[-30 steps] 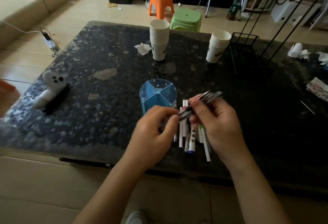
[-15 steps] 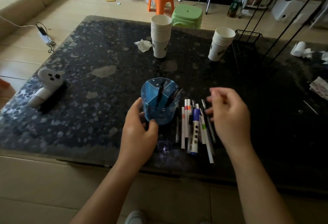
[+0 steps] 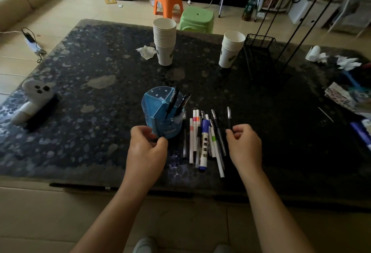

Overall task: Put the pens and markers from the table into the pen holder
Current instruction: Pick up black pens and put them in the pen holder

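Note:
A blue divided pen holder (image 3: 158,110) stands on the dark speckled table (image 3: 90,132), with two black pens (image 3: 173,101) leaning in its right compartments. My left hand (image 3: 146,149) curls around the holder's near base. Just right of the holder, several pens and markers (image 3: 193,138) lie side by side, among them a thick blue-capped marker (image 3: 204,144). My right hand (image 3: 245,146) is at the right end of that row, fingers pinched on a black pen (image 3: 229,117) that points away from me.
Two stacks of paper cups (image 3: 165,42) (image 3: 231,49) stand at the back, with a crumpled tissue (image 3: 146,51) by the left one and a black wire rack (image 3: 259,42) by the right. A white ghost-shaped gadget (image 3: 33,100) lies far left. Papers and cards (image 3: 339,96) clutter the right edge.
A second ago both hands held black pens over the row; those pens now stand in the holder. My left hand went to the holder's base, my right hand moved right and took another black pen.

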